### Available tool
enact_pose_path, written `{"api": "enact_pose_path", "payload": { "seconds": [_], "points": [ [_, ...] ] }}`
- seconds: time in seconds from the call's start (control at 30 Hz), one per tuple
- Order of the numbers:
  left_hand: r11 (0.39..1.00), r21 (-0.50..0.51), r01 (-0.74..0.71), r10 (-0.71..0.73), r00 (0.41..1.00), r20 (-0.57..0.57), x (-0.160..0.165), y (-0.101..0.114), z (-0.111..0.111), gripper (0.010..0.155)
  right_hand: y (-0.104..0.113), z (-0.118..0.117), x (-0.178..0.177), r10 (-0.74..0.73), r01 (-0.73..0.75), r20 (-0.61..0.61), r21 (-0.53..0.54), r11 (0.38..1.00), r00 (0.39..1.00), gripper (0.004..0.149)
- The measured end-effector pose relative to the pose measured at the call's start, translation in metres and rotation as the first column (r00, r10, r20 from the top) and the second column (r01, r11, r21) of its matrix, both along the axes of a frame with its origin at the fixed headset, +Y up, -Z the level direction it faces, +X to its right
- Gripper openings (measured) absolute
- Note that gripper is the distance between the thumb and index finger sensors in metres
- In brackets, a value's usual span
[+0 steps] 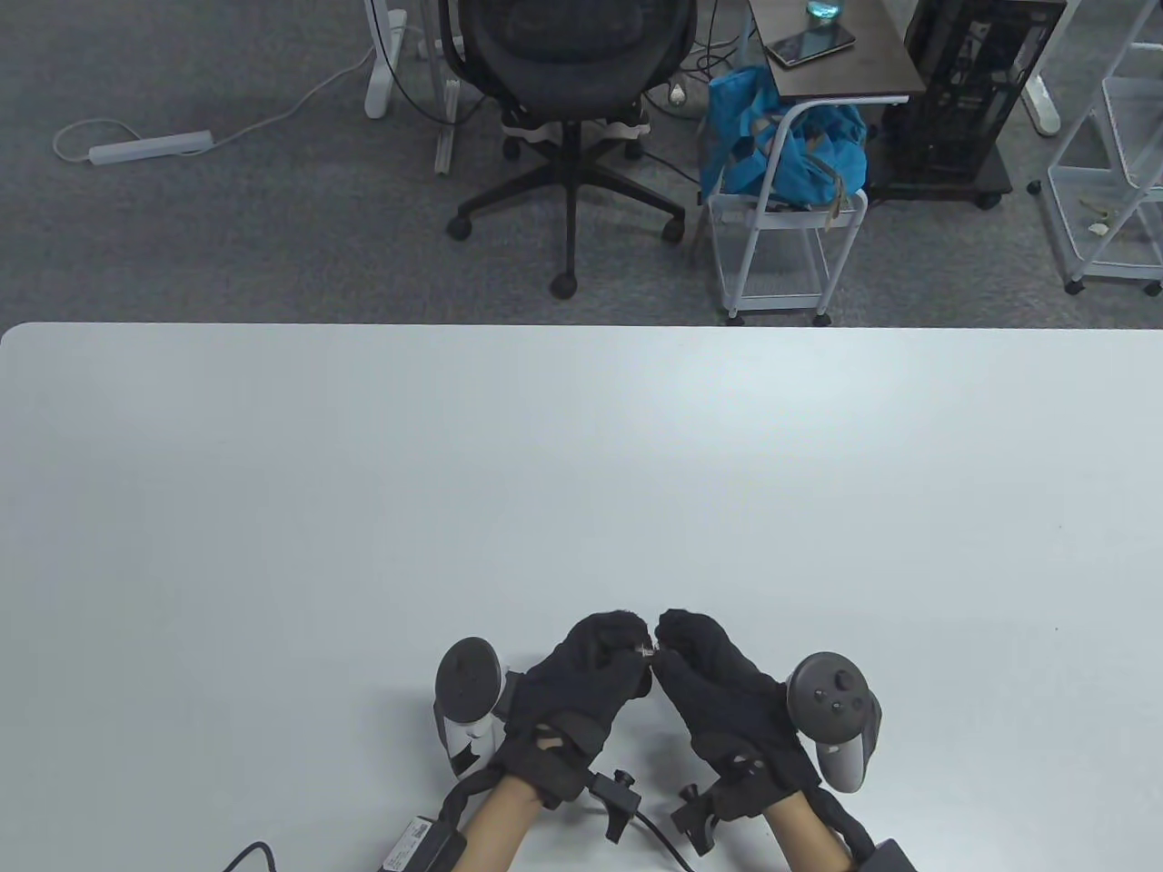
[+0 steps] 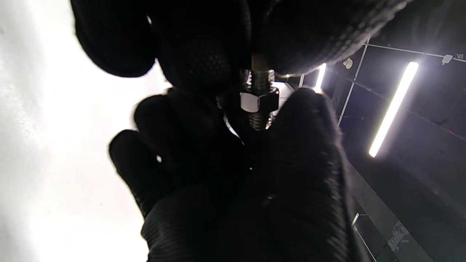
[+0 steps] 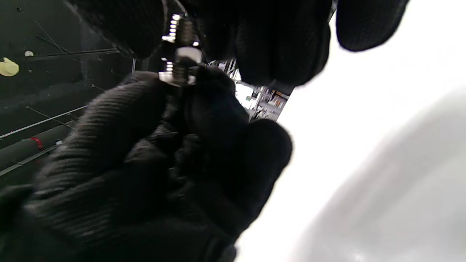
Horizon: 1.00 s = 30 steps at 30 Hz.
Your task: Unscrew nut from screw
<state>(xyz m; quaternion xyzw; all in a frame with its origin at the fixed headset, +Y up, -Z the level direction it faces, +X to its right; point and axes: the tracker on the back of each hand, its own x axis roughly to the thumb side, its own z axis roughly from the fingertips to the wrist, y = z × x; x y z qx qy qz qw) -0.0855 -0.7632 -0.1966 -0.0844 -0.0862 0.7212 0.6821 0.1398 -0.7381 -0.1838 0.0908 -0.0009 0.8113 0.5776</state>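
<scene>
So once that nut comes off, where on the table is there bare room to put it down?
Nearly all of the white table shows bare: the wide stretch from the fingertips to the far edge, and both sides. It is crowded only at the near edge, where the left hand and right hand meet around the screw, among trackers and cables.

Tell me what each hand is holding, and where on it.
Left hand pinches the screw by its upper shank. Right hand has fingers at the nut; exact grip is hidden.
</scene>
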Motion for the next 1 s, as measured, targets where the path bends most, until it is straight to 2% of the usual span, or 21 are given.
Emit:
{"api": "enact_pose_path", "payload": {
  "seconds": [0.3, 0.5, 0.57, 0.67, 0.77, 1.0],
  "points": [
    [1.000, -0.018, -0.001, 0.002, 1.000, 0.028, 0.000, -0.003, -0.002, 0.049, 0.009, 0.001, -0.002, -0.005, 0.008, -0.046, 0.073, 0.997, 0.999, 0.053],
    [0.999, -0.028, -0.036, 0.036, 0.999, 0.006, -0.002, -0.002, -0.001, 0.048, 0.007, -0.001, 0.000, -0.087, 0.089, -0.092, 0.027, 0.996, 0.992, 0.054],
    [0.999, -0.021, -0.031, 0.031, 1.000, 0.006, -0.001, -0.001, -0.001, 0.048, 0.003, -0.001, 0.002, -0.104, 0.105, -0.054, 0.014, 0.994, 0.993, 0.062],
    [1.000, -0.010, -0.019, 0.019, 1.000, 0.011, -0.001, -0.002, -0.002, 0.048, -0.001, -0.002, 0.005, -0.050, 0.050, -0.013, -0.035, 0.998, 0.999, 0.061],
    [1.000, -0.007, -0.009, 0.009, 1.000, 0.025, 0.000, -0.002, -0.002, 0.047, 0.000, -0.001, 0.003, -0.043, 0.043, 0.001, -0.024, 0.999, 0.999, 0.055],
    [0.997, 0.045, 0.055, -0.055, 0.998, 0.010, -0.001, 0.000, -0.002, 0.048, 0.005, -0.002, 0.003, -0.061, 0.062, -0.038, 0.021, 0.998, 0.997, 0.053]
  ]
}}
